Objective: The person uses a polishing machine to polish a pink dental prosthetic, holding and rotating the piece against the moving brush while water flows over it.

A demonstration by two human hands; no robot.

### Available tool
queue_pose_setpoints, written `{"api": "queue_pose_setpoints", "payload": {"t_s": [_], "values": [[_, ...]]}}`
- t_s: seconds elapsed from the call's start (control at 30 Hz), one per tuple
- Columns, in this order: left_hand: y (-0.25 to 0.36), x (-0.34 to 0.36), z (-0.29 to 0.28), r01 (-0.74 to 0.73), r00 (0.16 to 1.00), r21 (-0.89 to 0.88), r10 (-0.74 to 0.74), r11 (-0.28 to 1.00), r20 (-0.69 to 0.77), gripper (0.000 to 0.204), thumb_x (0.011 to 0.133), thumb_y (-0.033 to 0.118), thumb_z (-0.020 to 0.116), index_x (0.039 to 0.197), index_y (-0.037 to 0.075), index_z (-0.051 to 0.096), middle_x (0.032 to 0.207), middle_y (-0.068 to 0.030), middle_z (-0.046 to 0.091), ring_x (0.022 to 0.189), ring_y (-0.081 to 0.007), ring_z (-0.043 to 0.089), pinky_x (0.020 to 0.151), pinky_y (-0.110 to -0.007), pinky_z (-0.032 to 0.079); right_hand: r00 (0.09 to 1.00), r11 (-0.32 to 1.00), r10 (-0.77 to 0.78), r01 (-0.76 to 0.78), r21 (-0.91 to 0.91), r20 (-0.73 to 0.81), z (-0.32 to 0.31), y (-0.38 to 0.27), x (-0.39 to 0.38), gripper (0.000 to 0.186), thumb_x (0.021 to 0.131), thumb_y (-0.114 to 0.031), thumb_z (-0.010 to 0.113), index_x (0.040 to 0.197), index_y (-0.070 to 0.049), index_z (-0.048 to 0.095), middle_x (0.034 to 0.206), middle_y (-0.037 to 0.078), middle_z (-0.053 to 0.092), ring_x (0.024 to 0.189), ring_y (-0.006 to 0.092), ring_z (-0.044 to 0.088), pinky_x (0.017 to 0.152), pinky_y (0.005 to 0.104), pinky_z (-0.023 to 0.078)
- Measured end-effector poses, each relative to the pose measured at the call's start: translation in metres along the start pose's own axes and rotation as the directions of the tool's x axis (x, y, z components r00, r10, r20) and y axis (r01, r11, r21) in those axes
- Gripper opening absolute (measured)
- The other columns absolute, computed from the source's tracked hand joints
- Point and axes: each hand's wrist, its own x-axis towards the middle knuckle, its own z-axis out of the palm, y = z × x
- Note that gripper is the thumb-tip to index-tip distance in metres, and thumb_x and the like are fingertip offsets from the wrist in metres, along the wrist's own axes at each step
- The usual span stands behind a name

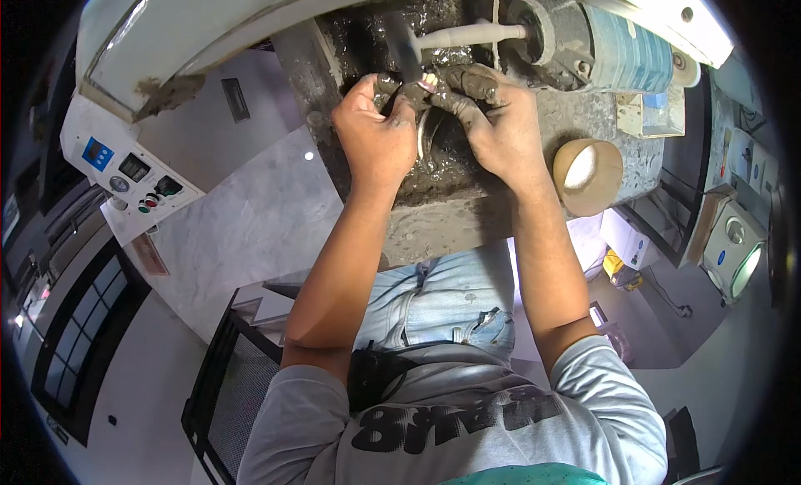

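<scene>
My left hand (377, 138) and my right hand (507, 128) meet over a trough of wet grey slurry (455, 172). Dark sludge coats the fingers of both. Between my fingertips is a small denture (429, 81); a few pale teeth and a bit of pink show, and the rest is covered by fingers. It sits close under a dark polishing wheel (404, 49), but whether they touch I cannot tell. The wheel is on the pale tapered spindle (471, 36) of a lathe motor (622, 49). A thin pale curved strip (422, 136) runs below my hands.
A tan bowl (591, 197) with whitish contents stands right of my right forearm. Behind it is a small white box (662, 122). The machine's pale hood (200, 34) arches over the far side. A control panel (138, 184) with buttons is at left.
</scene>
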Motion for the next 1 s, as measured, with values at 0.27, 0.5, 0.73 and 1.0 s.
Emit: {"api": "queue_pose_setpoints", "payload": {"t_s": [0.27, 0.5, 0.73, 1.0], "values": [[-0.017, 0.003, 0.0, 0.058, 0.998, -0.144, -0.06, 0.988, -0.008, 0.014, 0.085, -0.013, 0.06, 0.095, -0.008, 0.068, 0.088, -0.0076, 0.071, 0.074, -0.0079, 0.062, 0.069, -0.021, 0.049, 0.999, 0.997, -0.018, 0.022, -0.072, 0.051, -0.007, -0.009, 0.009, 0.025, 0.078, 0.005, 0.065, 0.101, -0.001, 0.073, 0.096, 0.016, 0.07, 0.085, 0.0292, 0.068, 0.078, 0.0355, 0.052], [-0.009, -0.003, 0.005, 0.081, 0.997, -0.138, -0.083, 0.987, -0.008, 0.014, 0.083, -0.013, 0.062, 0.095, -0.008, 0.068, 0.088, -0.0099, 0.071, 0.076, -0.0107, 0.065, 0.072, -0.022, 0.051, 0.995, 0.992, -0.025, 0.037, -0.12, 0.095, -0.013, -0.008, 0.008, 0.025, 0.081, 0.005, 0.066, 0.104, -0.001, 0.073, 0.096, 0.014, 0.071, 0.086, 0.0248, 0.067, 0.08, 0.0321, 0.051], [-0.011, -0.001, 0.009, -0.011, 0.997, -0.149, 0.0, 0.989, -0.075, 0.017, 0.081, -0.016, 0.055, 0.085, -0.006, 0.068, 0.082, -0.0047, 0.07, 0.076, -0.0098, 0.063, 0.072, -0.024, 0.05, 0.997, 0.994, -0.071, 0.074, -0.074, 0.042, -0.009, -0.003, 0.009, 0.027, 0.075, 0.004, 0.063, 0.099, -0.004, 0.073, 0.094, 0.017, 0.07, 0.085, 0.0373, 0.066, 0.076, 0.0403, 0.053], [-0.004, 0.001, 0.002, 0.209, 0.977, -0.214, -0.214, 0.954, 0.001, 0.025, 0.081, -0.017, 0.049, 0.095, -0.009, 0.068, 0.093, -0.0149, 0.071, 0.081, -0.0153, 0.067, 0.08, -0.026, 0.053, 0.996, 0.986, 0.026, -0.011, -0.169, 0.085, -0.006, -0.015, 0.008, 0.023, 0.082, 0.002, 0.068, 0.104, -0.002, 0.073, 0.097, 0.016, 0.072, 0.086, 0.0271, 0.069, 0.079, 0.0337, 0.051]]}}
